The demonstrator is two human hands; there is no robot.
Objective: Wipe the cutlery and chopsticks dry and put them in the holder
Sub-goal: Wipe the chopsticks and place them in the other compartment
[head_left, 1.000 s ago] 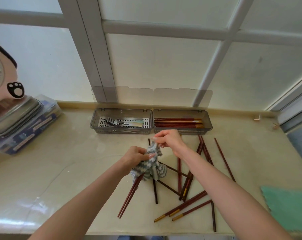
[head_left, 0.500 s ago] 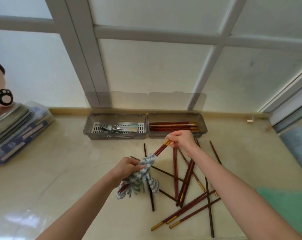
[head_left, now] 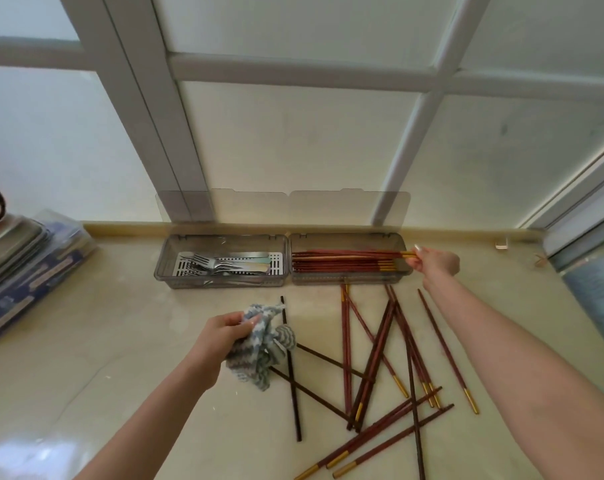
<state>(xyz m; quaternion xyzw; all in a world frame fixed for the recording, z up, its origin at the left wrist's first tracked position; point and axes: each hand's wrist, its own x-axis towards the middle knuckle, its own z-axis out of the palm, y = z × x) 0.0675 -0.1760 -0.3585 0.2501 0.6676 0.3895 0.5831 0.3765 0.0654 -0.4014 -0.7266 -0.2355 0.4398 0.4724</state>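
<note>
Presently: held chopsticks (head_left: 349, 253), gold tips pinched by right hand (head_left: 433, 263), lying over right compartment of holder (head_left: 224, 284); striped cloth (head_left: 262, 344) bunched in gripping left hand (head_left: 221, 336). Loose chopsticks (head_left: 380, 358) scattered on counter (head_left: 120, 341) before holder.

One head-worn wide-angle camera looks forward and down from close above the countertop (head_left: 120, 341).

In right hand (head_left: 434, 263), chopsticks (head_left: 349, 253) at holder (head_left: 349, 280)

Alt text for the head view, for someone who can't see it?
The right hand pinches the gold ends of chopsticks over the holder's right compartment; the left hand grips a striped cloth. Forks lie in the left compartment; loose chopsticks litter the counter.
</note>
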